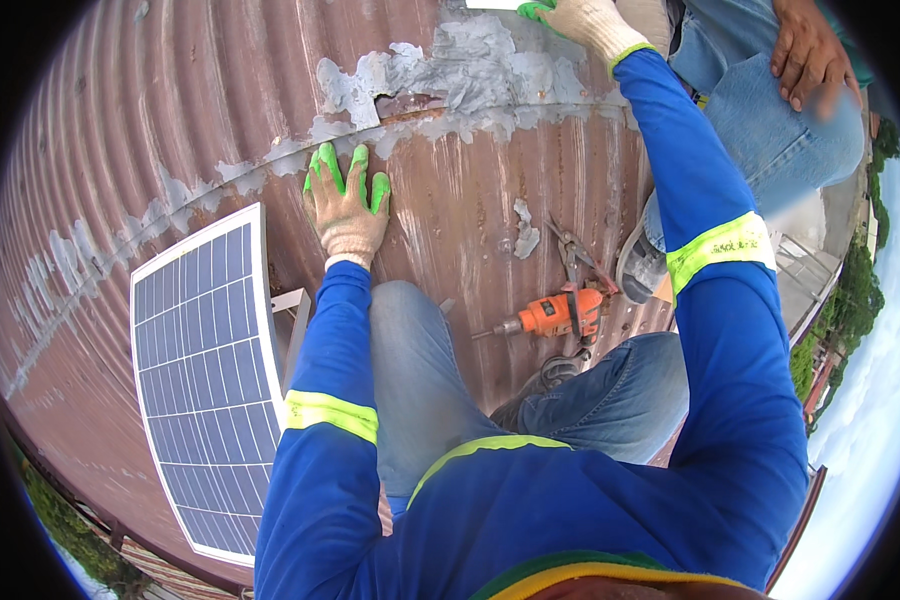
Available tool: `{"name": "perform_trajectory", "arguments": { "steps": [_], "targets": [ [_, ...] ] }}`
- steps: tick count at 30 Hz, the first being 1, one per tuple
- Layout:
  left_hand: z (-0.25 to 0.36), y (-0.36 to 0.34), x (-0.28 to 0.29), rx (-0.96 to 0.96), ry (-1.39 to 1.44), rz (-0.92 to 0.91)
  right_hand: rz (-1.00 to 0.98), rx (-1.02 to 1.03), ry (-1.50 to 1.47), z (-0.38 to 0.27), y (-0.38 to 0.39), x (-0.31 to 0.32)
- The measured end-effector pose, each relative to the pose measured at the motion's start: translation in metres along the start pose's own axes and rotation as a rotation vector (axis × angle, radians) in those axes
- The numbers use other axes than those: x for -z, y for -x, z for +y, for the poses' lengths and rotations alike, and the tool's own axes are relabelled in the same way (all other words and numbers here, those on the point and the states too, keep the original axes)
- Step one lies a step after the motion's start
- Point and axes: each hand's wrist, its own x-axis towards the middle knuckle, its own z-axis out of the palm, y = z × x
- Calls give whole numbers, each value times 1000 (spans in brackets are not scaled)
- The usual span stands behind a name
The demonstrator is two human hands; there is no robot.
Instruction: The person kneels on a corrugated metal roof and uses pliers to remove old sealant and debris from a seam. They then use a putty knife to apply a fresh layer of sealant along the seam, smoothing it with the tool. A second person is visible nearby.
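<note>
My left hand point(347, 205), in a knit glove with green-coated fingers, presses on the brown corrugated metal roof point(450, 230). Its fingers are spread and hold nothing. My right hand point(592, 27), gloved alike, is stretched far forward to the top edge of the view. Its green fingertips close at a white, flat-edged thing point(494, 4), mostly cut off by the frame. Between the hands, grey sealant point(480, 65) is smeared thickly along the roof seam, with a dark gap at its lower side. Beside my left forearm stands a solar panel point(210, 390) with a white frame.
An orange power drill point(558, 314) lies by my knees, with pliers point(570, 245) beyond it. Another person sits at the far right, a bare hand point(810, 55) on the knee and a shoe point(642, 265) near the tools. Trees and sky show past the roof's right edge.
</note>
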Motion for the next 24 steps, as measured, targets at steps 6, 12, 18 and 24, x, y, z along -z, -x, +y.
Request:
{"name": "perform_trajectory", "arguments": {
  "steps": [6, 12, 18, 24],
  "targets": [
    [0, 0, -1, 1, -4, -1, -146, -153, 123, -11, 8, 5],
    [0, 1, -1, -14, -9, 9, 15, -189, 20, -13, 26, -11],
    [-1, 1, -3, -30, -40, 16, 335, -359, -182, 3, 45, -36],
    [1, 1, -5, -17, -106, -28, 254, -432, -449, 4, 120, -69]
  ]
}}
